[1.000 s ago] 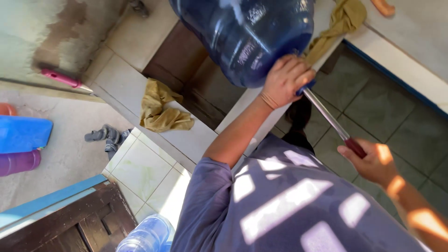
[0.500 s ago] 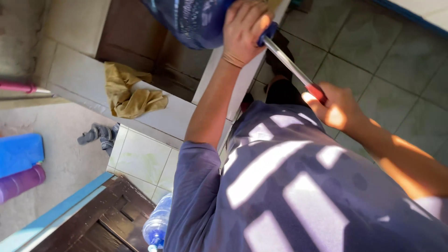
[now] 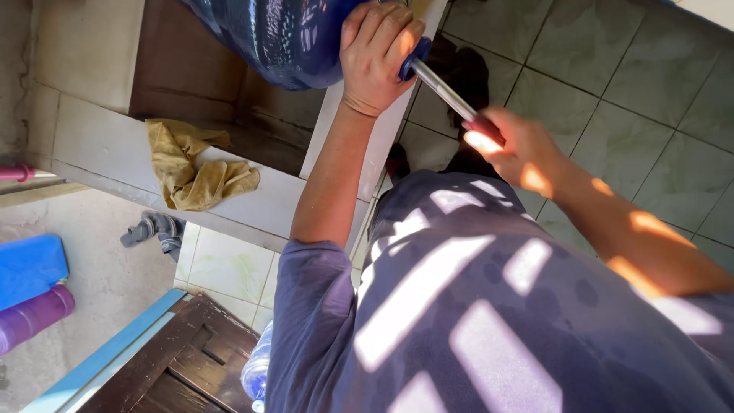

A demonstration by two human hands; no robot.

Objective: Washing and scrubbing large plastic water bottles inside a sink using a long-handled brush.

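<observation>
A big dark blue water jug (image 3: 283, 34) lies tilted over a tiled ledge (image 3: 99, 130) at the top of the view. My left hand (image 3: 375, 53) is closed around its neck end, where a blue cap shows. A thin metal rod (image 3: 447, 88) with a red handle runs from that cap down to the right. My right hand (image 3: 508, 141) grips the red handle. My blue-grey shirt fills the lower right and hides the floor beneath it.
A crumpled yellow cloth (image 3: 195, 172) lies on the ledge. At the left are a blue container (image 3: 27, 268), a purple bottle (image 3: 34, 317) and a grey rag (image 3: 153, 229). A dark wooden frame (image 3: 172, 367) and a clear plastic bottle (image 3: 256, 371) sit below. Green floor tiles (image 3: 657, 99) lie at the right.
The view has swung, so the jug and both hands sit higher in the picture. Both hands keep their holds on the jug neck and the rod handle.
</observation>
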